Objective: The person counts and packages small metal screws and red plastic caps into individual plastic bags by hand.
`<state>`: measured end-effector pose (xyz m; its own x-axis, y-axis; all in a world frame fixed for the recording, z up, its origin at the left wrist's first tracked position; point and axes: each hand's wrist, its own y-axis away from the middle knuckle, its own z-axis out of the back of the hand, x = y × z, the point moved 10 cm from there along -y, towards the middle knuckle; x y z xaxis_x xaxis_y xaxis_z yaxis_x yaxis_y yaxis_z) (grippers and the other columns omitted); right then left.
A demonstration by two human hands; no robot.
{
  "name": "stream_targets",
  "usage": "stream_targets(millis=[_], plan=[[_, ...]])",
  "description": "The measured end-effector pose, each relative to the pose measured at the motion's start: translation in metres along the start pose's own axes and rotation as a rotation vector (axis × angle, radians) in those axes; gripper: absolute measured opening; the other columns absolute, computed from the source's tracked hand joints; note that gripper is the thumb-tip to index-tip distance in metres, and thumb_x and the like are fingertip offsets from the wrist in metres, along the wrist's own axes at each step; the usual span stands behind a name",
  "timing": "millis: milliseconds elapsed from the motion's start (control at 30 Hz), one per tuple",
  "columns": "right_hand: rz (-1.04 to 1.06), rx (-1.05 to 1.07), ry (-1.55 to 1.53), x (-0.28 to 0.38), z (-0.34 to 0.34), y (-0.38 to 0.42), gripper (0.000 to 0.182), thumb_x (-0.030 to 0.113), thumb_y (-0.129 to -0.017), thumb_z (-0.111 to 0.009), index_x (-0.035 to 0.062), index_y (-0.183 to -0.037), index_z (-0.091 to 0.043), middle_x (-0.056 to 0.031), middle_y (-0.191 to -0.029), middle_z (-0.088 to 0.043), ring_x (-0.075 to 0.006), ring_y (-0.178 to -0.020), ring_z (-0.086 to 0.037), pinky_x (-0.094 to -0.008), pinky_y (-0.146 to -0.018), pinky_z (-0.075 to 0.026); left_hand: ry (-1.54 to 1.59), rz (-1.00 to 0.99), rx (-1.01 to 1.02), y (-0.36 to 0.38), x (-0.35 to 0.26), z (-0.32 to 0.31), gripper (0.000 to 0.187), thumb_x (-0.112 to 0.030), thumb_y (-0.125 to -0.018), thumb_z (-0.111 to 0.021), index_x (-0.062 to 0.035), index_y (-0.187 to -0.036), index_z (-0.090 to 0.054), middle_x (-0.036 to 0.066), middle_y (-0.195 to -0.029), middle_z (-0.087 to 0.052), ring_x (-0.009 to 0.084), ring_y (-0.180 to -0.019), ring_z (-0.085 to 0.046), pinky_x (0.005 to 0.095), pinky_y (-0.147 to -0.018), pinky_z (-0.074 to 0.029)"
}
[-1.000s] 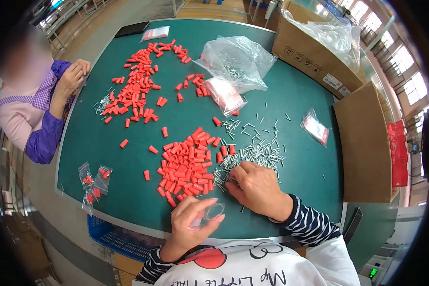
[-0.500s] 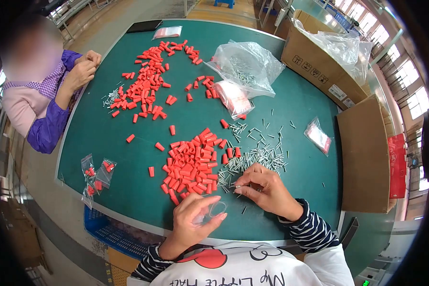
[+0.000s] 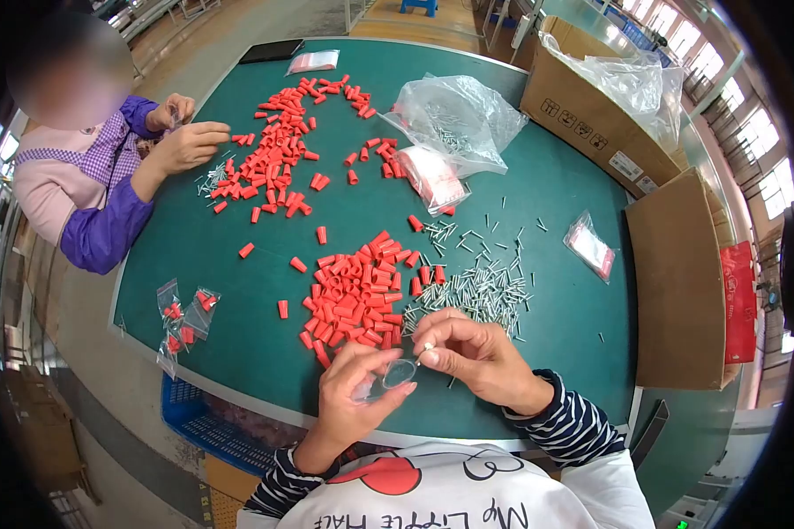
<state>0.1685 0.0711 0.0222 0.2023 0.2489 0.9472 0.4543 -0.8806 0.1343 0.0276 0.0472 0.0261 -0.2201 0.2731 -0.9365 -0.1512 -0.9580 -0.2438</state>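
My left hand (image 3: 348, 401) holds a small clear plastic bag (image 3: 400, 375) between thumb and fingers, its round mouth spread wide. Close beside that mouth, my right hand (image 3: 485, 363) pinches a few small screws (image 3: 423, 354); their number is hidden by the fingers. A heap of red plastic cone-shaped caps (image 3: 353, 304) lies just beyond my left hand. Beyond my right hand spreads a pile of loose silver screws (image 3: 481, 295).
Across the green table (image 3: 556, 335), a co-worker's hands (image 3: 190, 145) are near another heap of red caps (image 3: 278, 154). Filled small bags (image 3: 185, 319) lie at left. A large plastic bag of screws (image 3: 459, 123), packs of flat bags (image 3: 589, 249) and cardboard boxes (image 3: 675, 291) stand or lie around.
My right hand has moved left with the screws, up to the bag's mouth. The bag's opening has turned toward it. The co-worker's hands have separated, one reaching toward the caps.
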Motion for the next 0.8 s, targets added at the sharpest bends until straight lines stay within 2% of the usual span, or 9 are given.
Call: stream_targets(millis=[100, 133, 233, 267, 367, 400, 500, 600, 800], plan=[[0.123, 0.052, 0.208, 0.013, -0.014, 0.001, 0.014, 0.007, -0.091, -0.067, 0.0031, -0.105, -0.068, -0.0061, -0.115, -0.056, -0.0121, -0.101, -0.056, -0.0255, -0.087, -0.045, -0.012, -0.047, -0.011, 0.001, -0.001, 0.001, 0.044, -0.003, -0.067, -0.084, -0.002, -0.108, -0.067, 0.007, -0.09, -0.059, 0.0157, -0.077, -0.059, 0.0273, -0.067, -0.049], [0.185, 0.074, 0.252, 0.015, -0.018, 0.001, 0.016, 0.005, -0.09, -0.068, 0.0039, -0.106, -0.069, -0.0064, -0.116, -0.057, -0.013, -0.1, -0.056, -0.0251, -0.085, -0.046, -0.018, -0.071, -0.016, 0.001, -0.001, 0.001, 0.044, -0.003, -0.068, -0.084, -0.0027, -0.109, -0.067, 0.008, -0.091, -0.061, 0.0164, -0.076, -0.061, 0.0274, -0.066, -0.05], [0.042, 0.11, 0.327, 0.021, -0.028, 0.003, 0.016, 0.004, -0.09, -0.067, 0.0038, -0.106, -0.069, -0.0064, -0.116, -0.054, -0.0154, -0.108, -0.053, -0.0265, -0.084, -0.046, 0.039, -0.031, -0.01, 0.006, 0.007, 0.003, 0.045, 0.0, -0.066, -0.083, -0.0001, -0.108, -0.067, 0.005, -0.089, -0.057, 0.0141, -0.08, -0.056, 0.0265, -0.069, -0.046], [0.075, 0.044, 0.233, 0.024, -0.023, 0.002, 0.017, 0.001, -0.087, -0.068, 0.0025, -0.105, -0.069, -0.0076, -0.11, -0.058, -0.0187, -0.105, -0.057, -0.0294, -0.082, -0.048, 0.027, -0.024, -0.013, 0.007, 0.006, 0.005, 0.045, 0.0, -0.066, -0.083, -0.0002, -0.108, -0.067, 0.005, -0.09, -0.056, 0.0138, -0.08, -0.055, 0.0261, -0.068, -0.045], [0.274, 0.008, 0.621, 0.04, -0.01, -0.007, 0.021, -0.001, -0.084, -0.069, 0.0013, -0.106, -0.067, -0.0092, -0.103, -0.061, -0.0235, -0.1, -0.061, -0.0314, -0.081, -0.05, 0.01, 0.018, -0.023, 0.013, 0.004, 0.013, 0.045, 0.001, -0.066, -0.083, -0.0003, -0.108, -0.067, 0.005, -0.09, -0.055, 0.0129, -0.079, -0.054, 0.025, -0.068, -0.044], [0.432, -0.004, 0.792, 0.045, -0.012, -0.012, 0.023, 0.0, -0.081, -0.07, 0.0013, -0.103, -0.067, -0.0108, -0.098, -0.063, -0.0284, -0.093, -0.063, -0.0352, -0.078, -0.052, 0.015, 0.044, -0.03, 0.018, 0.007, 0.016, 0.045, 0.001, -0.066, -0.083, -0.0004, -0.109, -0.067, 0.005, -0.09, -0.055, 0.0126, -0.079, -0.053, 0.0246, -0.068, -0.044], [0.526, -0.004, 1.1, 0.038, -0.027, -0.022, 0.021, 0.004, -0.078, -0.071, 0.0021, -0.098, -0.067, -0.0111, -0.094, -0.06, -0.0296, -0.088, -0.062, -0.0379, -0.075, -0.052, 0.04, 0.065, -0.051, 0.023, 0.013, 0.02, 0.046, 0.002, -0.066, -0.083, -0.0007, -0.109, -0.068, 0.005, -0.091, -0.054, 0.0124, -0.079, -0.053, 0.024, -0.067, -0.044], [0.536, 0.04, 1.313, 0.023, -0.038, -0.036, 0.023, 0.007, -0.076, -0.072, 0.0048, -0.098, -0.067, -0.0111, -0.095, -0.061, -0.0306, -0.083, -0.062, -0.0378, -0.072, -0.052, 0.038, 0.045, -0.05, 0.022, 0.011, 0.021, 0.045, 0.003, -0.066, -0.082, -0.0005, -0.109, -0.068, 0.005, -0.091, -0.054, 0.0123, -0.079, -0.053, 0.0243, -0.068, -0.044], [0.36, 0.228, 1.465, 0.009, -0.05, -0.053, 0.019, 0.01, -0.075, -0.067, 0.005, -0.093, -0.064, -0.0125, -0.086, -0.059, -0.0298, -0.084, -0.063, -0.0396, -0.067, -0.052, 0.04, 0.045, -0.052, 0.021, 0.01, 0.023, 0.045, 0.003, -0.067, -0.082, 0.0, -0.109, -0.067, 0.005, -0.092, -0.054, 0.0124, -0.08, -0.053, 0.0248, -0.069, -0.045]])
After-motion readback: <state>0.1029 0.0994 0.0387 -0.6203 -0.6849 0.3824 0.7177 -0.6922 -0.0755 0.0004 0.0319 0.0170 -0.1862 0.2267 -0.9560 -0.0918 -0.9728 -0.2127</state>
